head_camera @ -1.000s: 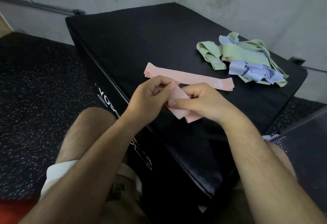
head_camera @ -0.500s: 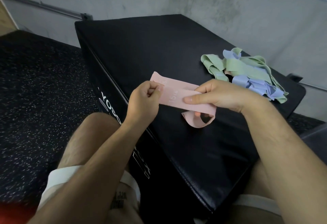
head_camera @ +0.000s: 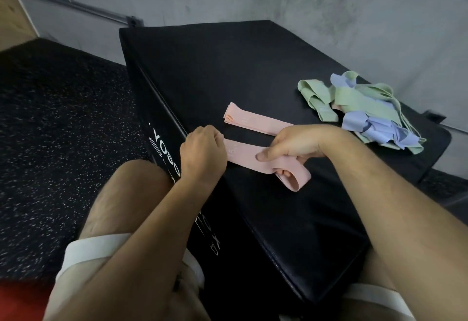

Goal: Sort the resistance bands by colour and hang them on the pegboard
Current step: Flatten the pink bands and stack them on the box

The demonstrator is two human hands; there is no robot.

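Seen from the head camera, the left hand has its fingers curled tight round one end of a pink band at the left edge of the black box. The right hand pinches the same band further along, and the loose end loops round its fingers. A second pink band lies flat just behind. A pile of green and blue bands sits near the box's right corner.

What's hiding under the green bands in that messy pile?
Blue bands poke out under and between the green bands. All rest on the black box. Anything deeper in the pile is covered.
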